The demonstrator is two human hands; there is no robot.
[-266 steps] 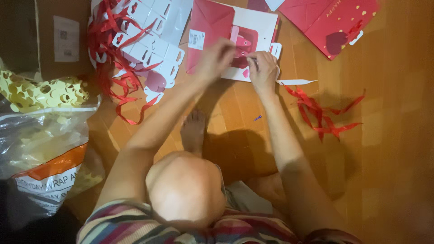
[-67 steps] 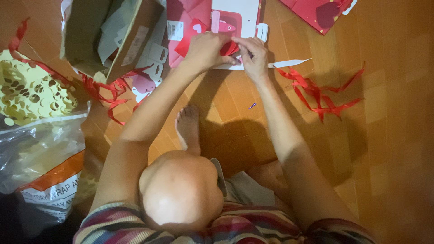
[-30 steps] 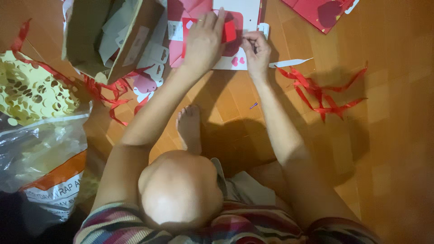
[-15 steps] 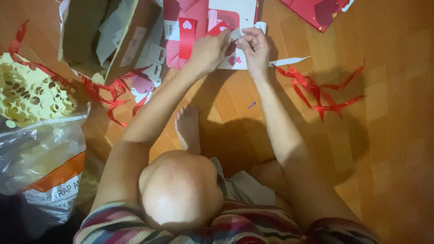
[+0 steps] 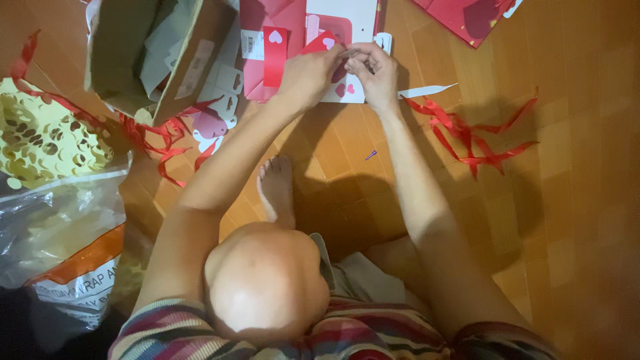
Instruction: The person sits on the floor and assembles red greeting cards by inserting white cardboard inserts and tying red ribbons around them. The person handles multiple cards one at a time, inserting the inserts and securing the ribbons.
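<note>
Wooden parquet floor (image 5: 567, 220), person seated on it, knee up. Flat red-and-white paper gift bag with heart cut-outs (image 5: 347, 27) lies at far edge of floor in view. Left hand (image 5: 310, 73) and right hand (image 5: 373, 70) meet over bag, fingers pinched shut on small piece at its face; what exactly, cannot tell. Loose red ribbon strips (image 5: 480, 137) right, open cardboard box (image 5: 153, 53) left. Step seems fitting or threading detail on bag; next calls for fine fingertip pull.

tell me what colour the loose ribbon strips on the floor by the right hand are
Red ribbon strips, clearest in the head view.
</note>
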